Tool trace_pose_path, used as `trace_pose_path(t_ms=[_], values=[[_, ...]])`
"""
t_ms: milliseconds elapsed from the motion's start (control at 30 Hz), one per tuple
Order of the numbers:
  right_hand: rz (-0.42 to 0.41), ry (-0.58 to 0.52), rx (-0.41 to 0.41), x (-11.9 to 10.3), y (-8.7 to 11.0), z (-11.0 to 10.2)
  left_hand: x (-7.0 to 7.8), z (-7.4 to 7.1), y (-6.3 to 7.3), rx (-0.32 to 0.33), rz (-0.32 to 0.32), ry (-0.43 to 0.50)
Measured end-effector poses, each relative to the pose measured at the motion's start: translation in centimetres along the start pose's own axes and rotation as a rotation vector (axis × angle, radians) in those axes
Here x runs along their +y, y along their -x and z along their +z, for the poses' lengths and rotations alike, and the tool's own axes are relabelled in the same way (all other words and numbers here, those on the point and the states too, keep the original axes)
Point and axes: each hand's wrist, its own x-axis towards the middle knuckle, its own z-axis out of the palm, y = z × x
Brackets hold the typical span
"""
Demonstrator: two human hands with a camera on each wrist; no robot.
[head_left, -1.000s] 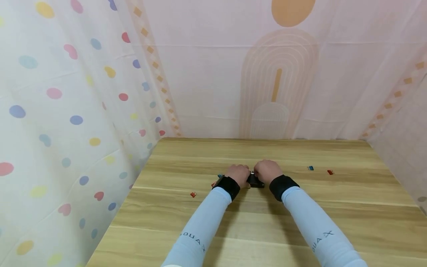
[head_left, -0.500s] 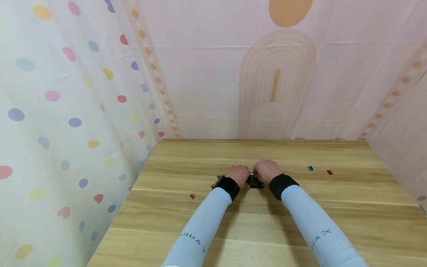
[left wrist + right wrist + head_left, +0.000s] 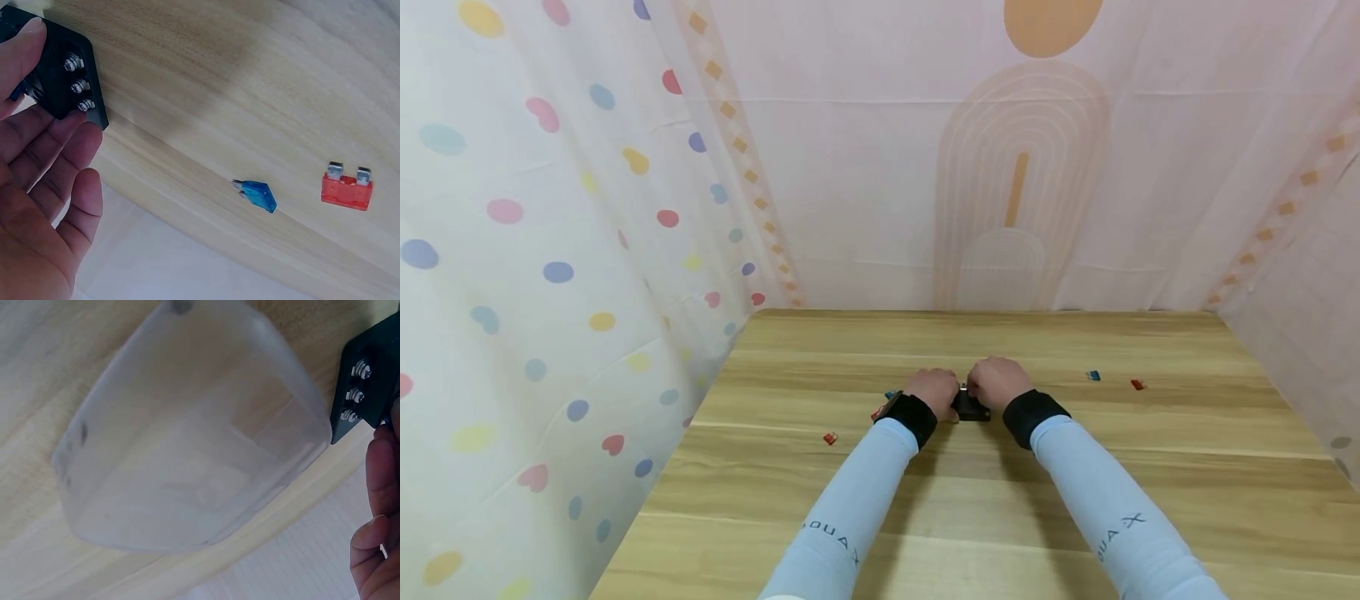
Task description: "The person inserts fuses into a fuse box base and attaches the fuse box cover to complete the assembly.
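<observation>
A black fuse block (image 3: 973, 409) with metal screw terminals stands between both hands at mid-table. My left hand (image 3: 932, 392) grips its left end, thumb on top and fingers curled along the side, as the left wrist view shows. The right hand (image 3: 1000, 384) is bent over the block from the other side. At its fingertips a small blue bit (image 3: 386, 420), apparently a blade fuse, is pinched against the block; most of it is hidden. Beside the left hand lie a blue blade fuse (image 3: 258, 195) and a red blade fuse (image 3: 347, 192).
Another red fuse (image 3: 830, 438) lies farther left on the wooden table (image 3: 1037, 517). Over to the right are a blue fuse (image 3: 1093, 376) and a red fuse (image 3: 1138, 384). A clear plastic cover (image 3: 187, 456) fills much of the right wrist view. Patterned curtains (image 3: 865, 208) surround the table.
Both hands keep nearly the same pose at the fuse block. The head view has shifted slightly; the loose fuses have not visibly moved on the table.
</observation>
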Motion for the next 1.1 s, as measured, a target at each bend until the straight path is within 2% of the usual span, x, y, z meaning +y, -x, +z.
trace_pose_path(t_ms=[433,667,833,1100], values=[[0.007,-0.001,0.002,-0.52,0.43,-0.24,0.37,-0.80,0.66,0.006,0.008,-0.031],[0.018,-0.001,-0.008,-0.21,0.37,0.25,0.54,-0.03,0.24,0.005,-0.006,-0.035],[0.025,-0.007,-0.008,-0.22,0.35,0.19,0.65,-0.20,0.26,0.005,-0.010,-0.030],[0.039,-0.008,-0.059,-0.26,0.50,-0.12,0.85,-0.53,0.46,-0.015,-0.011,-0.007]])
